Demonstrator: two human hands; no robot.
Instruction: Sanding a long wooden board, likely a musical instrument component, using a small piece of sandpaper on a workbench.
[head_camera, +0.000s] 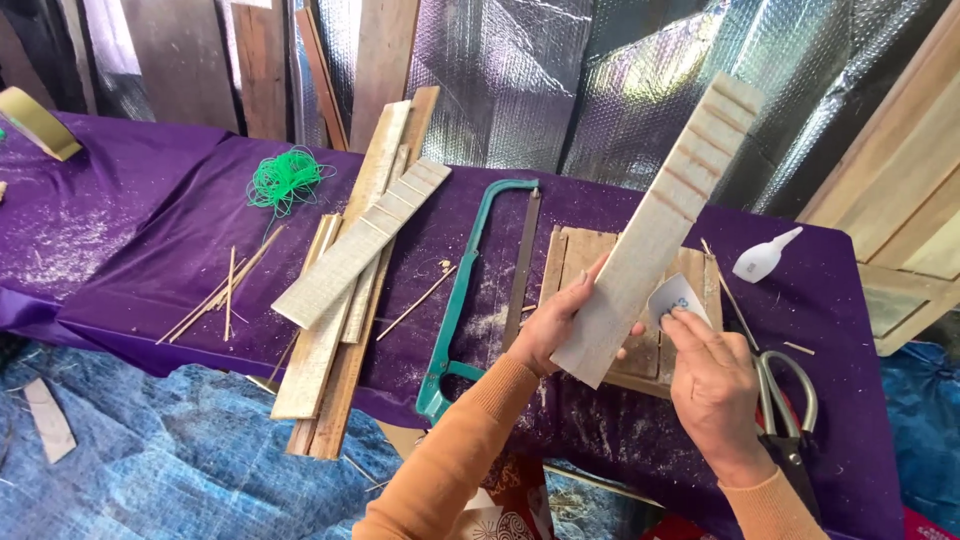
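The right hand is pinching a small folded sheet of sandpaper between fingers and thumb and pressing it against the lower edge of a notched slat. The left hand is wrapping around the slat's lower end, fingers behind and thumb in front, holding it tilted up and away over the table. Scissors are lying just right of the right hand on the purple cloth. Under the slat a square board is resting flat, dusted with sawdust. A teal hacksaw is lying just left of the left hand. Further left, a second notched slat is lying across a stack of planks, with thin sticks beside them. A white glue bottle is lying beyond the board to the right. Green cord is sitting coiled near the far edge, and a tape roll is showing at the far left.
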